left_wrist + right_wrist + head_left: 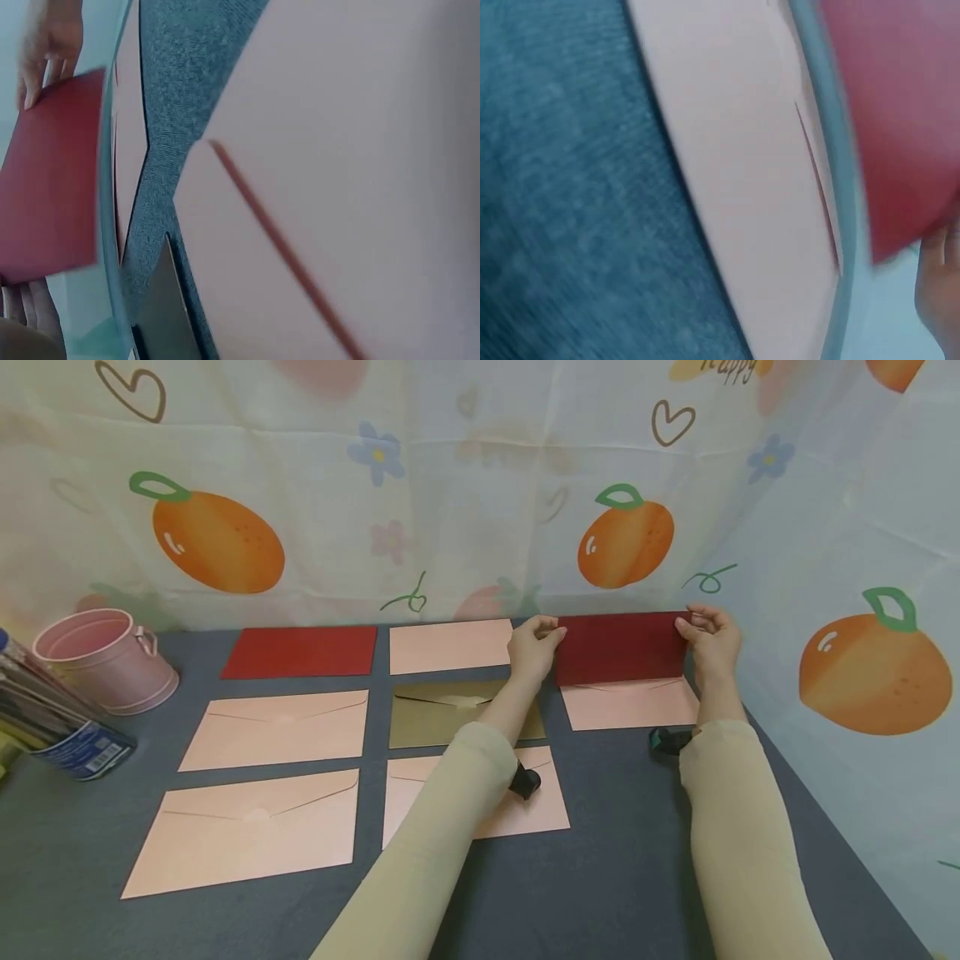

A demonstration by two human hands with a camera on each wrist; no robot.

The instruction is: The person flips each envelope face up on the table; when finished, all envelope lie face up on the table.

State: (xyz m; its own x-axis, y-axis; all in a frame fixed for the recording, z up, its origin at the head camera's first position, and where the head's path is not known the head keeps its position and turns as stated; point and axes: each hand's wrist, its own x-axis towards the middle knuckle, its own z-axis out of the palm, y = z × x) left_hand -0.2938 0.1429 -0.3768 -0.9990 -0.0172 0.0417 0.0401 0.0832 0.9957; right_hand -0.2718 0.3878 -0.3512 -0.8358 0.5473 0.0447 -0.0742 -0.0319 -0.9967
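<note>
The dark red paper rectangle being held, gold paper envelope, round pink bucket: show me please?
Dark red paper rectangle [621,647]: head view, middle of its face.
Gold paper envelope [431,724]: head view, left part of its front.
Round pink bucket [123,681]: head view, outer wall.

At four o'clock the right hand [939,292] holds a red paper sheet [904,120], at two; a pale pink envelope [720,157] lies mid-view, blue-grey bench [570,180] at nine.

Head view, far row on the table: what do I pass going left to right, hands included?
Pink bucket → bright red paper rectangle → plain pink paper rectangle → left hand → dark red paper rectangle → right hand.
</note>
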